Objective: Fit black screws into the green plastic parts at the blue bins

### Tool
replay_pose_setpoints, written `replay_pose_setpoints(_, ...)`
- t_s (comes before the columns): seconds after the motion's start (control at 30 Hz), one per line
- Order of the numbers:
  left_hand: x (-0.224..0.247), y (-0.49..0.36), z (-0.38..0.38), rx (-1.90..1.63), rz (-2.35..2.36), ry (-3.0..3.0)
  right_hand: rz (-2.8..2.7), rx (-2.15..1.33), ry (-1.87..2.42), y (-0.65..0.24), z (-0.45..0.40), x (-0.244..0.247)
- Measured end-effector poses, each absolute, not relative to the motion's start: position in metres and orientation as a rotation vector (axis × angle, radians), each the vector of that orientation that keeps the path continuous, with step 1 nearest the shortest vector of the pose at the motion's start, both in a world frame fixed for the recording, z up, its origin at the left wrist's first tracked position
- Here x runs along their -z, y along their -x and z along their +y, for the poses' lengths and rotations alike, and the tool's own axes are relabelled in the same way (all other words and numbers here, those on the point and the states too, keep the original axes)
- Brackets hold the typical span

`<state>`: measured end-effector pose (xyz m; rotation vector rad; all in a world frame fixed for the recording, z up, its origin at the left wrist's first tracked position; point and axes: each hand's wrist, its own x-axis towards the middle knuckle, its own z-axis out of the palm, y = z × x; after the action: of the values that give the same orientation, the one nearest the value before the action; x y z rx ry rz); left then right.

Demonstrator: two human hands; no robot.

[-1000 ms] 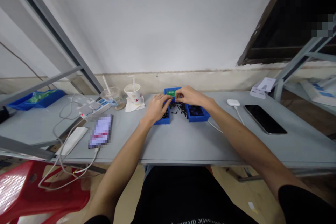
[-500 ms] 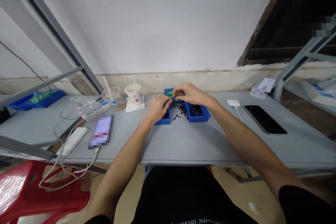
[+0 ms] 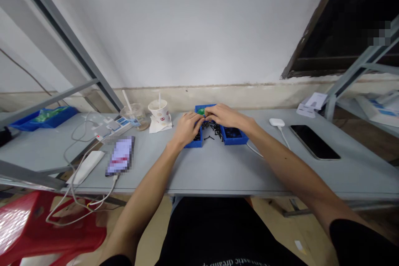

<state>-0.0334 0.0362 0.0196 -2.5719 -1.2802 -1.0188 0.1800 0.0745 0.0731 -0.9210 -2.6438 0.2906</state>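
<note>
My left hand [image 3: 188, 126] is over the left blue bin [image 3: 194, 144], which holds small black pieces. Its thumb and fingers are pinched together. The fingertips of my right hand [image 3: 220, 114] meet those of my left hand, also in a pinch, above the table between the bins. Whatever they hold is too small and too covered to make out. Beneath them lies a scatter of small black screw-like pieces [image 3: 215, 128]. The right blue bin [image 3: 236, 140] contains dark pieces. Behind my hands, a third blue bin [image 3: 205, 105] has a green bag [image 3: 201, 111] in it.
To the left stand a paper cup [image 3: 158, 112], a clear plastic cup [image 3: 134, 116], a power strip [image 3: 114, 128] and a charging phone [image 3: 120, 156]. A dark phone [image 3: 314, 142] and a white charger [image 3: 277, 122] lie right. A red stool [image 3: 46, 228] is below.
My right hand has lowered and turned slightly, bringing its fingertips against the left ones. The left hand has hardly moved. The loose black pieces in front lie a little differently.
</note>
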Motion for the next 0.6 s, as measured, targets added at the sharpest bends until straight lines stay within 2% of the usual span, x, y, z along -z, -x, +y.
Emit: replay_pose_setpoints(0.6,-0.0191,0.0340,0.0363,1.019,-1.309,2.581,-2.659,-0.347,0.890,-0.1786,0.0743,-0.0754)
